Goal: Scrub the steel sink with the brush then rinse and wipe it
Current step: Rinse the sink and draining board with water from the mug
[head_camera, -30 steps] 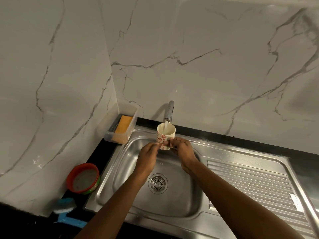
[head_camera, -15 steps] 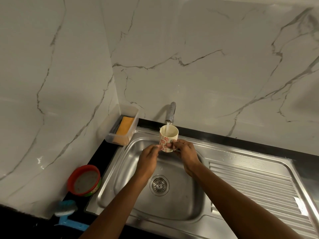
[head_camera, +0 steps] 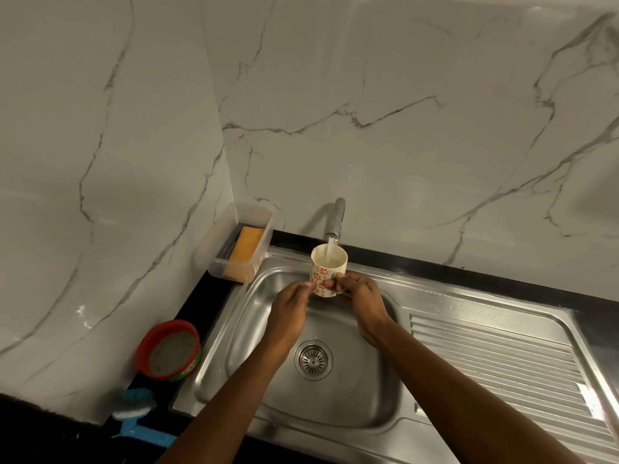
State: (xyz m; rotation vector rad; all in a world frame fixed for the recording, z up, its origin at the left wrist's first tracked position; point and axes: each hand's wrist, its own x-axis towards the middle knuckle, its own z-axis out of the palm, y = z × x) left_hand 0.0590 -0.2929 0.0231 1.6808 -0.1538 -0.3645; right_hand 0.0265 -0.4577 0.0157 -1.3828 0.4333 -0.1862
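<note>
While water (head_camera: pixel 330 250) pours in, the left hand (head_camera: pixel 288 314) and right hand (head_camera: pixel 363 301) grip the cup (head_camera: pixel 326 271).

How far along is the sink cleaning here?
Done, apparently: scrubbing, since the brush lies aside on the counter. In hand: left hand and right hand hold the mug filling under the running tap, likely rinse water. Left: rinsing the sink, then wiping; the orange pad sits untouched.

Dim warm indoor light, soft glare on the steel sink (head_camera: pixel 485 316), dark lower corners, wide-angle bending at edges
</note>
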